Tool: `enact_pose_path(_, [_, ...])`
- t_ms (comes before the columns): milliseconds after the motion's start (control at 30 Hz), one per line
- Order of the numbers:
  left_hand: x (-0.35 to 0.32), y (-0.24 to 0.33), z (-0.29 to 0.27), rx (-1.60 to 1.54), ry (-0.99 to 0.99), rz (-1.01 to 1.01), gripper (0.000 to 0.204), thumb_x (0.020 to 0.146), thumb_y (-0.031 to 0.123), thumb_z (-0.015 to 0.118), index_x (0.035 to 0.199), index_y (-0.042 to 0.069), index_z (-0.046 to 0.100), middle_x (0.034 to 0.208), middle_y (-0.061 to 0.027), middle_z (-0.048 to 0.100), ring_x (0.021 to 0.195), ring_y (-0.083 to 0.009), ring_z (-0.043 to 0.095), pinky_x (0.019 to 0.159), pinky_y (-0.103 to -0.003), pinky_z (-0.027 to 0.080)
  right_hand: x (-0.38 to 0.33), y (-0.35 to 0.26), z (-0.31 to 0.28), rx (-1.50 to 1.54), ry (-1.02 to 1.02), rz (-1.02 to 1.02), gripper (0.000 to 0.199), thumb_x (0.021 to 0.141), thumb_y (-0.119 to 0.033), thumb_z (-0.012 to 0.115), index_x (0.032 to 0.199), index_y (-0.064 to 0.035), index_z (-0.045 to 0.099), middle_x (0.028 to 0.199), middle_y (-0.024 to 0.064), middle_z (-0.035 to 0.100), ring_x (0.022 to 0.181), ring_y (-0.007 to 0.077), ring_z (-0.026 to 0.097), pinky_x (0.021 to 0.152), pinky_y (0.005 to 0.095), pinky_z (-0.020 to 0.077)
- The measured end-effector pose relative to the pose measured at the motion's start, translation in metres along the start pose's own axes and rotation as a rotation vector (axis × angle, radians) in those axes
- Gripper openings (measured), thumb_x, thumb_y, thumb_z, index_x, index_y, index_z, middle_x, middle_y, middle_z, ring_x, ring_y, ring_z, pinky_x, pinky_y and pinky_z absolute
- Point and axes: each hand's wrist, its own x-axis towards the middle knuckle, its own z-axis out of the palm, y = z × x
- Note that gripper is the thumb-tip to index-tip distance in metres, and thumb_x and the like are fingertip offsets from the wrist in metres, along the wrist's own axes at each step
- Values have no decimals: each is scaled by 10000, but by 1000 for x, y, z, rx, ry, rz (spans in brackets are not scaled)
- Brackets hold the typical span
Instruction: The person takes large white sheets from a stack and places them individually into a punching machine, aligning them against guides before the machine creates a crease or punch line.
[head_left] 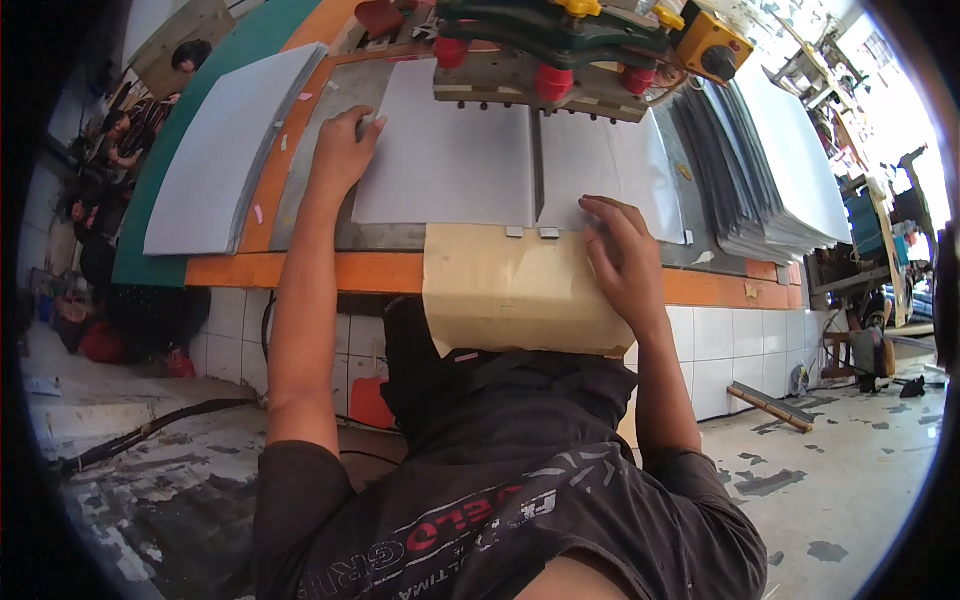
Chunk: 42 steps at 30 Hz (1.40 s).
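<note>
Two white sheets lie side by side on the grey metal bed, a left sheet and a right sheet, with a narrow dark gap between them. My left hand is at the outer edge of the left sheet, its fingers loosely bent and the thumb apart. Over the lower part of the right sheet, my right hand has its fingers loosely stretched leftward, with nothing seen in them. Two small pale blocks sit at the sheets' near edge, above a tan card flap that hangs over the table front.
A green press head with red and yellow knobs stands over the far sheet ends. Beside it is a yellow control box. White sheets are stacked on the left, and a thicker dark-edged stack stands right. People sit far left.
</note>
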Motion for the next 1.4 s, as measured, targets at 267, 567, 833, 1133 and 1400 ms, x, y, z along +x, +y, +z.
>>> enact_pose_path(267, [-3, 19, 0, -177, -11, -34, 392, 966, 269, 653, 1226, -23, 671, 1111, -274, 713, 1056, -354, 709, 930, -411, 532, 33, 81, -53, 365, 265, 319, 277, 963, -54, 604, 1226, 12, 661, 1178, 126, 702, 1093, 179, 640, 984, 323, 486])
enact_pose_path(567, [3, 3, 3, -328, -20, -189, 351, 996, 254, 633, 1234, -2, 665, 1041, -92, 729, 950, -155, 672, 837, -290, 514, 76, 122, -83, 631, 129, 700, 526, 933, -220, 614, 1417, -37, 514, 1301, 118, 592, 1213, 222, 555, 1010, 389, 461])
enact_pose_path(833, [-3, 28, 1, -178, 103, -219, 334, 944, 234, 649, 1177, -2, 684, 898, -193, 743, 911, -304, 722, 815, -384, 534, 76, 144, -77, 650, 140, 748, 476, 952, -217, 627, 1375, -16, 541, 1212, 105, 616, 1081, 209, 598, 908, 353, 535])
enact_pose_path(1133, [2, 24, 7, -15, 75, -117, 287, 931, 213, 667, 1131, 9, 694, 852, -216, 735, 842, -363, 723, 786, -434, 540, 72, 161, -60, 446, 264, 630, 356, 973, -140, 623, 1278, 41, 597, 1095, 166, 681, 935, 197, 675, 751, 304, 607])
enact_pose_path(1400, [1, 27, 8, -114, 125, -150, 285, 936, 224, 662, 1124, 12, 696, 797, -187, 729, 794, -348, 728, 760, -430, 543, 69, 173, -58, 396, 272, 568, 290, 977, -133, 618, 1189, 62, 650, 1053, 183, 705, 901, 209, 701, 743, 317, 619])
